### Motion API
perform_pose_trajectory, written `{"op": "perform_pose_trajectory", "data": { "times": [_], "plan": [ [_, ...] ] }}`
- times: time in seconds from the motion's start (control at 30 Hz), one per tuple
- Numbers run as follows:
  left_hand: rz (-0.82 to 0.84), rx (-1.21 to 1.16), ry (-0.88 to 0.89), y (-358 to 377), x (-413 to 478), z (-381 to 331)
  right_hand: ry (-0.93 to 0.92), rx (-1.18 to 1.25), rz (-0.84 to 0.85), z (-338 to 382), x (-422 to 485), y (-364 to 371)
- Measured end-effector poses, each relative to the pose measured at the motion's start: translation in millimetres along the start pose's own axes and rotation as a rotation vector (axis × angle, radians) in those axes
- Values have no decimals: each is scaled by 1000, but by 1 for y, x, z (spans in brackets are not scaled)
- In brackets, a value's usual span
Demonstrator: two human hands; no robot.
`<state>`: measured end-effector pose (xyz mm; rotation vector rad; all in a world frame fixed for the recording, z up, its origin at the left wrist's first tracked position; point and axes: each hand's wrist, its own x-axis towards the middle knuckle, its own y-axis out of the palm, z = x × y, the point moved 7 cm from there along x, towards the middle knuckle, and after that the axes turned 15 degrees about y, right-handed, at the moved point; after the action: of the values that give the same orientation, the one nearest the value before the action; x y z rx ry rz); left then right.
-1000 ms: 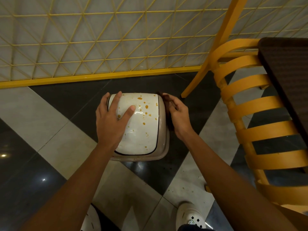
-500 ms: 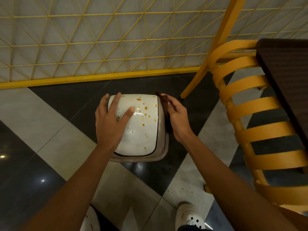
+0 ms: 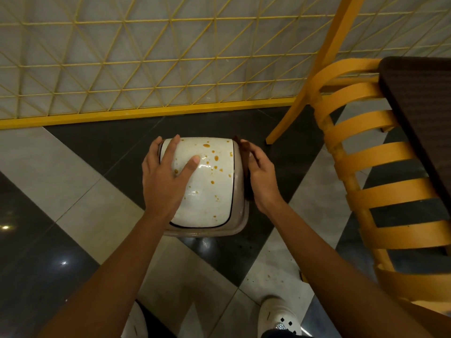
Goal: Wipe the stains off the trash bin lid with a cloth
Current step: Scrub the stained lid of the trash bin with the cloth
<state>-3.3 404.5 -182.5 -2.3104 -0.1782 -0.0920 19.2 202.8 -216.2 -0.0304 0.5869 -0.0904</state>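
Trash bin lid (image 3: 210, 186), white and glossy, sits closed on its beige bin (image 3: 219, 231) on the floor (image 3: 73, 181), between the two grips. Its long axis runs away from the person, far end towards the yellow lattice fence (image 3: 146, 57). Orange stains (image 3: 207, 145) speckle it just right of the left grip (image 3: 168, 181), which lies released and flat on the lid's left half, fingers straight. The right grip (image 3: 262, 176) clasps a dark brown cloth (image 3: 247, 186) against the bin's right edge. A yellow slatted chair (image 3: 366, 167) stands beyond the right grip.
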Motion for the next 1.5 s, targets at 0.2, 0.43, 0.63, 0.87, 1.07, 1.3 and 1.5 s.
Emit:
{"op": "perform_pose_trajectory", "data": {
  "times": [0.2, 0.43, 0.63, 0.87, 1.07, 1.3, 1.5],
  "plan": [
    [3, 10, 4, 1, 1, 1, -108, 16, -30, -37, -56, -7],
    [9, 1, -1, 1, 1, 1, -20, -3, -52, -15, -18, -4],
    [0, 29, 2, 1, 0, 1, -25, -63, -53, -29, -41, 0],
    [2, 27, -3, 1, 0, 1, 3, -79, -55, -66, -78, -1],
    [5, 25, 1, -1, 0, -1, -95, -83, -100, -17, -39, -2],
    [12, 18, -5, 0, 0, -1, -64, -83, -26, 11, 2, 6],
    [10, 7, -24, -1, 0, -1, -86, -42, -21, -29, -67, 6]
  ]
}}
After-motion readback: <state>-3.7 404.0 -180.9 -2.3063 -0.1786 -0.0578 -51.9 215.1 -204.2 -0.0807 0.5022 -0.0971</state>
